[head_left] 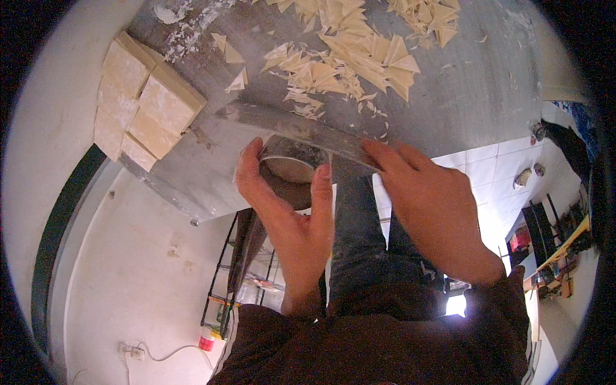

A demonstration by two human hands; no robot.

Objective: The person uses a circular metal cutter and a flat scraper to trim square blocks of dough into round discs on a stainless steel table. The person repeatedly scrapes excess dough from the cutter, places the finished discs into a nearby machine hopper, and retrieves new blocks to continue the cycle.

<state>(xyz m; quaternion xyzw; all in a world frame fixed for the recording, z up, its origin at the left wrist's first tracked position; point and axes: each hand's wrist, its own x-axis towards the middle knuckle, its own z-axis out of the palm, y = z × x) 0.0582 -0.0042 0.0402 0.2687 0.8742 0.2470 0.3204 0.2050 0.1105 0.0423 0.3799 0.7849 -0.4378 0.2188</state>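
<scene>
My left hand (283, 228) holds a round metal cylinder (285, 189), thumb on one side and fingers on the other, at the front edge of the grey metal worktop (462, 96). My right hand (430, 212) grips one end of a long, flat metal blade (289, 128), which lies across just above the cylinder and points left. Whether blade and cylinder touch, I cannot tell. Beyond the blade lie cut triangles and scraps of pale dough sheet (346, 51). Flour dusts (192, 29) the back left of the worktop.
Stacked blocks of pale dough sheets (154, 109) sit at the worktop's left end, beside a white wall (58, 109). Below are my legs (356, 244), a dark wire rack (228, 269) and a socket with cables (131, 350). Tiled floor (475, 167) shows at right.
</scene>
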